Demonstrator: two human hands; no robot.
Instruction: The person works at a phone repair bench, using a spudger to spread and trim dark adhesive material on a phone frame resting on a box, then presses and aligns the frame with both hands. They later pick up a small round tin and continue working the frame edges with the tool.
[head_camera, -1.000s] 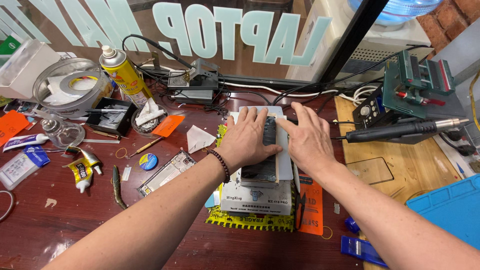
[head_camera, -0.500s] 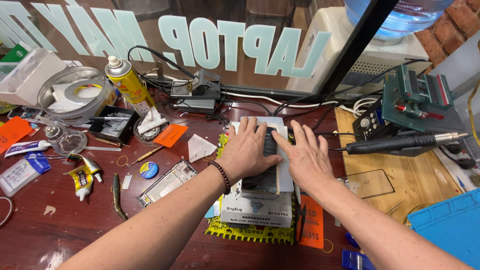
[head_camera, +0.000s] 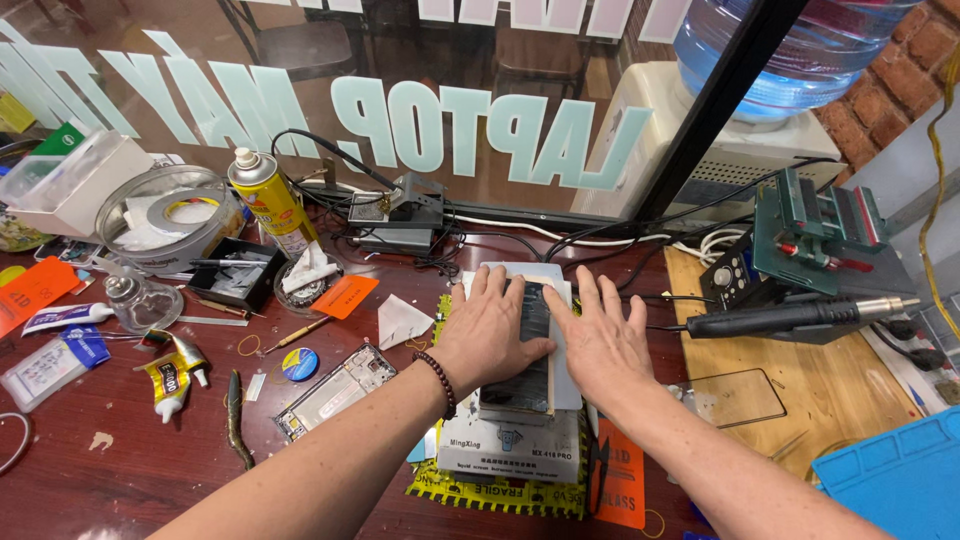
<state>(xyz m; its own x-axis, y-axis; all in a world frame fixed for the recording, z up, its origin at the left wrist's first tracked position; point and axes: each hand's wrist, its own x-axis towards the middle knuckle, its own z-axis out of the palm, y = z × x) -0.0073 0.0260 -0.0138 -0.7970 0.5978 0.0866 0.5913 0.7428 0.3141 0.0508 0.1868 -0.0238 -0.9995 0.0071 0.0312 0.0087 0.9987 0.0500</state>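
We are pressing both hands flat on the dark phone (head_camera: 530, 345), which is lying on the grey heating plate (head_camera: 515, 455). Compared with a moment before, our left hand (head_camera: 490, 335) and right hand (head_camera: 600, 345) are staying on the same place; only the view is moving nearer. Nothing is grasped: the fingers are spread open, palms down, phone between them. The hot-air handle (head_camera: 790, 318) is resting beside the right hand.
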